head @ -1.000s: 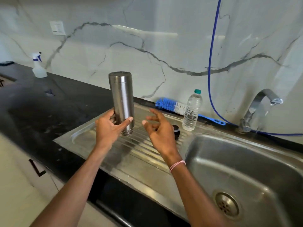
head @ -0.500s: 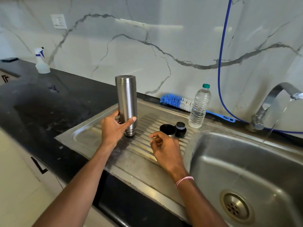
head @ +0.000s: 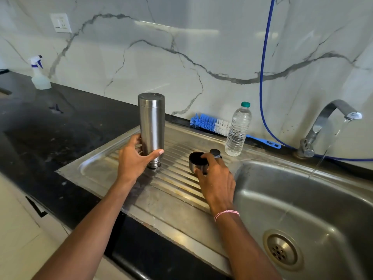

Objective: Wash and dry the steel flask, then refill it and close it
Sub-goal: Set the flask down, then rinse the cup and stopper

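Steel flask (head: 151, 126) stands upside down, its threaded mouth at the ribbed drainboard (head: 113, 172). The left hand (head: 133, 160) is wrapped round its lower end, thumb across the front. Just to the right, the right hand (head: 217, 178) grips the steel cap (head: 194, 159), open side up, beside a black stopper (head: 215, 152); water runs from the tap (head: 331, 116).

The steel drainboard (head: 171, 209) set in the black counter (head: 60, 138) bears the flask (head: 151, 126), mouth-down in my left hand (head: 133, 158), the cup (head: 196, 161) my right hand (head: 216, 178) grips, a stopper (head: 215, 152), a water bottle (head: 238, 130) and a brush (head: 210, 124). A spray bottle (head: 39, 75) stands on the counter far left.
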